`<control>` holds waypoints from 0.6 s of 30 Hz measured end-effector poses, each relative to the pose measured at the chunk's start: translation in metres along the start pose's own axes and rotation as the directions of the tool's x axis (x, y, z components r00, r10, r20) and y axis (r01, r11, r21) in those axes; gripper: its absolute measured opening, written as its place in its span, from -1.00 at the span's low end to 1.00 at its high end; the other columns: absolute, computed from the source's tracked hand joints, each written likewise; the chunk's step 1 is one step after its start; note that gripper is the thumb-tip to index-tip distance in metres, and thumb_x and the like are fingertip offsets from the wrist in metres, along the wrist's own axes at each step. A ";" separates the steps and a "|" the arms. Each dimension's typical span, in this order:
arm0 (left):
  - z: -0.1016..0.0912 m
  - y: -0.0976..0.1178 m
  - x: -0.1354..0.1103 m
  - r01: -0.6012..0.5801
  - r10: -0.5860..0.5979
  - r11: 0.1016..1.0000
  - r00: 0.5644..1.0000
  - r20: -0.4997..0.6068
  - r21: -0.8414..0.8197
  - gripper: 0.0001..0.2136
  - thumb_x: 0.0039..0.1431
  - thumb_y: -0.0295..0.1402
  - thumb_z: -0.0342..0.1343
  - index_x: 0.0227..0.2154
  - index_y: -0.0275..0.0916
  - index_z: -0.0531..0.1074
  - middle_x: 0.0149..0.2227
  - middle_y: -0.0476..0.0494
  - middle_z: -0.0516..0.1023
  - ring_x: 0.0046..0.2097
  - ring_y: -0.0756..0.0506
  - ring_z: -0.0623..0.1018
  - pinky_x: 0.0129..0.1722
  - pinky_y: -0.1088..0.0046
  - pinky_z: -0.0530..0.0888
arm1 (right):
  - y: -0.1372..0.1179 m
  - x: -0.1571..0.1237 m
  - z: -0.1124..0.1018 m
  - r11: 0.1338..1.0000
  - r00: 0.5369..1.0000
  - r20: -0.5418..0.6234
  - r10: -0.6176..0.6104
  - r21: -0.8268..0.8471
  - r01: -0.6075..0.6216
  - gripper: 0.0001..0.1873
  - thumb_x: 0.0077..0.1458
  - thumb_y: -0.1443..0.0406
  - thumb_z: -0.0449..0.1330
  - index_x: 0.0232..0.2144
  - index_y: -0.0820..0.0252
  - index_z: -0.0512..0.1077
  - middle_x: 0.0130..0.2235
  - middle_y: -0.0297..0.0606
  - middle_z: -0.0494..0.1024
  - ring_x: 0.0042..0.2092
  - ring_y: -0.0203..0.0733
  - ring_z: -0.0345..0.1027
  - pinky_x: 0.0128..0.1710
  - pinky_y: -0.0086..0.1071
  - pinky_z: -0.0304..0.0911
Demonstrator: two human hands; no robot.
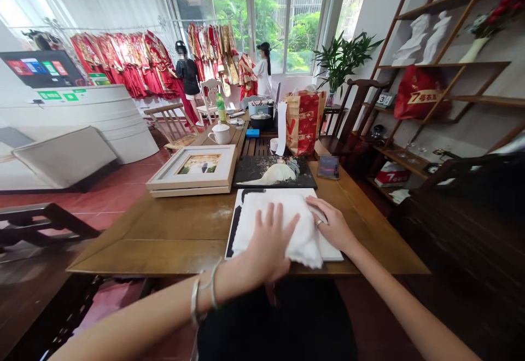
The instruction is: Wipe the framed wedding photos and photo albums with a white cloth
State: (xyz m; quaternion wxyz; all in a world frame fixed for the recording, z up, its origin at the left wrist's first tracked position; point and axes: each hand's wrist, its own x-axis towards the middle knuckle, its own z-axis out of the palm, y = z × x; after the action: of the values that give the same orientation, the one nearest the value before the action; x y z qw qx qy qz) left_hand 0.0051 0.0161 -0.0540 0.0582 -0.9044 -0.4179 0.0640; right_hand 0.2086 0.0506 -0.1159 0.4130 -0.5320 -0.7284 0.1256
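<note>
A folded white cloth (262,216) lies over a flat white panel (330,246) with a black strip along its left and upper-left edge. Flat on the cloth, my left hand (268,246) has its fingers spread. At the cloth's right side rests my right hand (334,227), fingers stretched and apart, touching the cloth's edge and the panel. Just beyond the panel is a dark photo panel (274,172) showing a white gown. To its left sit stacked light-wood picture frames (197,169), the top one holding a small photo.
The wooden table (164,246) also bears a white lidded cup (220,134), a red-and-brown paper bag (304,123), a blue box (252,133) and a small dark display (328,167). Chairs flank it. Two people stand near racks of red garments (127,65). Shelves (451,65) rise at right.
</note>
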 end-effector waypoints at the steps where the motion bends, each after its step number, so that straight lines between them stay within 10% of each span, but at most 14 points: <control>1: 0.002 0.009 -0.015 -0.009 0.009 1.000 1.000 0.011 -0.002 -0.09 -0.08 -0.13 0.16 0.27 -0.20 -0.21 0.28 -0.48 -0.16 0.25 -0.51 -0.15 0.10 -0.19 -0.01 | 0.000 0.001 0.000 1.000 1.000 0.000 0.002 -0.001 -0.002 -0.66 0.09 0.31 0.02 -0.08 0.17 0.40 0.05 -0.07 0.43 0.11 -0.04 0.27 0.11 -0.10 0.15; 6: 0.015 0.047 -0.051 -0.022 0.022 1.000 0.995 -0.096 -0.003 -0.01 -0.17 0.03 0.16 0.27 -0.22 -0.20 0.27 -0.48 -0.11 0.25 -0.56 -0.21 0.09 -0.28 -0.10 | -0.001 0.004 -0.001 1.000 1.000 -0.003 0.023 -0.005 -0.024 -0.66 0.08 0.30 0.04 -0.08 0.22 0.40 0.05 -0.03 0.42 0.10 -0.02 0.28 0.11 -0.09 0.15; 14: -0.010 0.046 0.016 0.267 -0.267 0.957 0.964 -0.015 0.110 -0.11 -0.06 -0.11 0.17 0.25 -0.39 -0.12 0.19 -0.63 0.08 0.14 -0.65 0.13 -0.06 -0.19 0.24 | 0.005 0.001 -0.001 0.997 0.999 -0.004 -0.033 0.073 0.033 -0.64 0.02 0.33 0.08 -0.09 0.16 0.42 0.03 -0.08 0.45 0.08 -0.04 0.30 0.08 -0.13 0.20; 18: -0.016 0.058 0.010 0.224 -0.225 0.965 0.974 -0.009 0.139 -0.14 -0.04 -0.14 0.16 0.24 -0.46 -0.10 0.18 -0.63 0.10 0.14 -0.61 0.16 -0.02 -0.12 0.24 | 0.007 0.002 -0.001 0.995 0.999 -0.003 -0.044 0.092 0.044 -0.61 -0.03 0.35 0.12 -0.08 0.12 0.42 0.02 -0.11 0.46 0.07 -0.03 0.31 0.07 -0.14 0.21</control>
State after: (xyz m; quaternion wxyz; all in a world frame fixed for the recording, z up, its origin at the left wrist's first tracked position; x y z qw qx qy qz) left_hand 0.0569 -0.0145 -0.0479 0.1267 -0.8448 -0.5122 0.0893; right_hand 0.2135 0.0546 -0.1189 0.4403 -0.4963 -0.7331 0.1497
